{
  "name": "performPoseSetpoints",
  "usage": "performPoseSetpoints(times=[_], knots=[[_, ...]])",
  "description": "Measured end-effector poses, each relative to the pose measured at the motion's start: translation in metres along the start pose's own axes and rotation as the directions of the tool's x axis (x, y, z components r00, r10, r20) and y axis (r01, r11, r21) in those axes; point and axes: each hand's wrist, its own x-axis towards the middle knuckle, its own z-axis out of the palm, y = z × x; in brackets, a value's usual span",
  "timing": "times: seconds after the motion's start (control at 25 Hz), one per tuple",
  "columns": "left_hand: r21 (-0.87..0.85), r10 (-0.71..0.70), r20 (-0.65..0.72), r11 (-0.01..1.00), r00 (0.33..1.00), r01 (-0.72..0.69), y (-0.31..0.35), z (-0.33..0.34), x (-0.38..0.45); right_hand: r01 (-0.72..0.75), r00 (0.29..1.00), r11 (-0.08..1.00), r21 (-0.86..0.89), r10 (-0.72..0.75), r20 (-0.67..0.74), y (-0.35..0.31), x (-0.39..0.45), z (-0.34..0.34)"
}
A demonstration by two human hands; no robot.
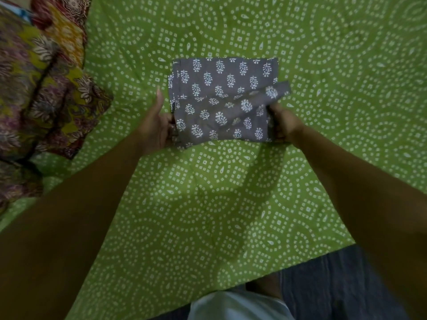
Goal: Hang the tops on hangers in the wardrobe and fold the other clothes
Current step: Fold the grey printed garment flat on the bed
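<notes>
A grey garment (221, 88) with a white leaf print lies folded into a rectangle on the green bedsheet (231, 204). Its near flap is lifted off the sheet. My left hand (156, 125) grips the flap's left corner, thumb pointing up beside the cloth. My right hand (283, 124) pinches the flap's right corner, where a loose strip of the cloth sticks out to the right.
A pile of multicoloured floral clothes (44, 88) lies at the left edge of the bed. The bed's near edge runs along the bottom, with dark floor (335, 285) and my pale clothing (235, 306) below it.
</notes>
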Motion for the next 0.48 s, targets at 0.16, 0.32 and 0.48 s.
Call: performPoseSetpoints(times=[0.16, 0.32, 0.48], knots=[[-0.003, 0.08, 0.051, 0.997, 0.996, -0.08, -0.022, -0.004, 0.001, -0.072, 0.997, 0.992, 0.1, 0.074, -0.008, -0.01, -0.001, 0.009], [0.055, 0.109, 0.1, 0.992, 0.989, -0.115, -0.024, -0.017, 0.005, -0.069, 0.996, 0.995, 0.078, 0.073, -0.047, -0.004, 0.014, 0.01], [0.217, 0.154, 0.097, 0.961, 0.983, -0.172, -0.024, -0.018, 0.012, -0.128, 0.987, 0.992, 0.014, 0.129, -0.101, -0.019, -0.003, 0.017]])
